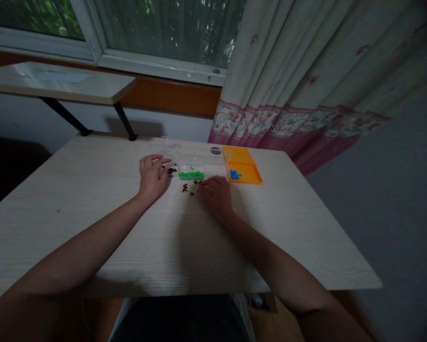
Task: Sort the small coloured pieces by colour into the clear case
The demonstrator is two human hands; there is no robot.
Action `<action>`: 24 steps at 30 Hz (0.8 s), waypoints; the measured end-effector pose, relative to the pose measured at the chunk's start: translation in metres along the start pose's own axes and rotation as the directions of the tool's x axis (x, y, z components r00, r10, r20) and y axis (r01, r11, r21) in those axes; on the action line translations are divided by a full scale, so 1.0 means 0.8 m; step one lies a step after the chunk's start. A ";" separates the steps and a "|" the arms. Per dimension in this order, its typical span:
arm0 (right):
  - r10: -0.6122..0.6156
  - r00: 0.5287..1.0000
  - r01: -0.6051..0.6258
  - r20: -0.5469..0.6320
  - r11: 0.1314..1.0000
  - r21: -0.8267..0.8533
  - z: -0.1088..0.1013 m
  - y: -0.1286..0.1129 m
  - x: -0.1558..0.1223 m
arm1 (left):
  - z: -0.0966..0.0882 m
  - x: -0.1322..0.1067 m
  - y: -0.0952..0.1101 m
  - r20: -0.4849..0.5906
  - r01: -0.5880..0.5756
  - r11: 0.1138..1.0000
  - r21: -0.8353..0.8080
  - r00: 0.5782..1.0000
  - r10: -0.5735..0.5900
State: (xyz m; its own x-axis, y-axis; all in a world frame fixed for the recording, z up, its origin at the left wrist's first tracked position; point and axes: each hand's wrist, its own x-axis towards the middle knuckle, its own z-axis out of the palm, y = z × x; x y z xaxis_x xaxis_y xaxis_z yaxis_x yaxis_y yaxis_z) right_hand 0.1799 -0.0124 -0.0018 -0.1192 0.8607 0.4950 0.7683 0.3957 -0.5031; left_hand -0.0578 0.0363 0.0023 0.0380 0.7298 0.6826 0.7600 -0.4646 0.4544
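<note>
My left hand point(152, 178) rests at the left side of a clear plastic box point(174, 163), its thumb and fingers apart. Small dark pieces point(172, 170) lie in that box. Beside it, another clear box point(192, 178) holds bright green pieces point(191, 175). My right hand point(217, 194) is low over the table, fingertips drawn together at a scatter of tiny dark and yellowish pieces point(185, 188). Whether anything is pinched there is too small to tell. Right of the green pieces, an open orange box point(251, 174) contains blue pieces point(235, 175).
A pale wooden table point(128, 247) carries everything. At its back left stands a raised white shelf point(85, 85) on black legs. A round grey disc point(215, 150) lies behind the boxes. A flowered curtain point(277, 85) hangs by the window at the back right.
</note>
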 end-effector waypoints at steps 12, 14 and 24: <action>0.097 0.995 -0.081 -0.015 0.898 0.432 0.011 -0.012 0.000 | -0.008 -0.011 0.050 0.198 -0.493 0.852 -0.176 0.830 0.521; 0.093 0.996 -0.078 -0.009 0.882 0.465 0.010 -0.012 0.000 | -0.007 -0.011 0.049 0.174 -0.502 0.849 -0.166 0.832 0.526; 0.055 0.998 -0.050 0.001 0.901 0.430 0.007 -0.012 0.001 | -0.005 -0.013 0.042 0.145 -0.518 0.845 -0.132 0.833 0.533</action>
State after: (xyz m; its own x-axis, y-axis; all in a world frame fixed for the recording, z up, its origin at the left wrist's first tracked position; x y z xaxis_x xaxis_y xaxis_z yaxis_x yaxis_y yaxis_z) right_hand 0.1689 -0.0138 -0.0008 -0.0773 0.8816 0.4656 0.4283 0.4511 -0.7830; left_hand -0.0355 0.0113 0.0132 0.5309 0.4329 0.7285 0.5367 -0.8371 0.1062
